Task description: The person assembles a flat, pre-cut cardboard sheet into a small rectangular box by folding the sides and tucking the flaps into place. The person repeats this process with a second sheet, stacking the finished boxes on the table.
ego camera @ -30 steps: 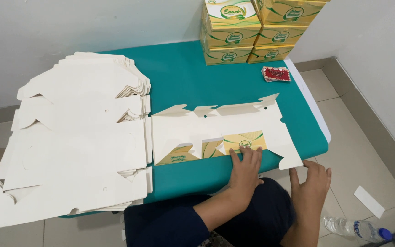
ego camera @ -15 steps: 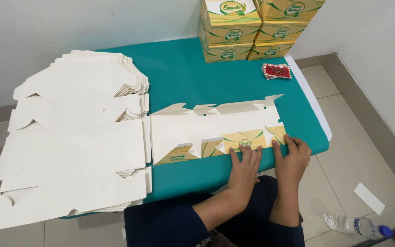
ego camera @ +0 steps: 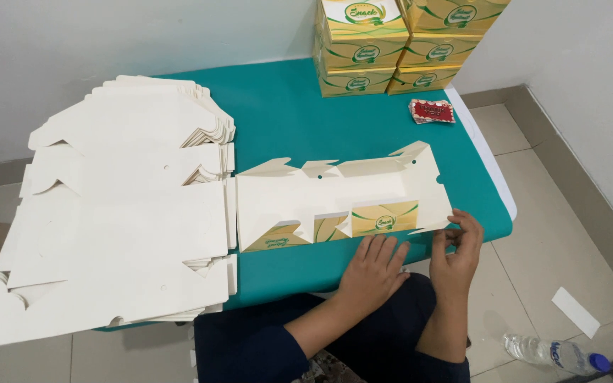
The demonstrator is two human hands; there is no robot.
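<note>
Near the front edge of the teal worktop [ego camera: 285,113] lay the box blank [ego camera: 335,195], white side up, front flaps folded to show green-gold print; left hand [ego camera: 374,266] lay flat and open, fingers spread, likely pinning that edge; right hand [ego camera: 459,245] had fingers pinched on the right corner flap, seemingly to crease it; flat blank stack [ego camera: 115,213] sat left, finished boxes [ego camera: 384,42] stacked at the back.

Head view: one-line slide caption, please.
Left hand presses a cardboard box blank on the teal table; right hand folds its corner.
</note>
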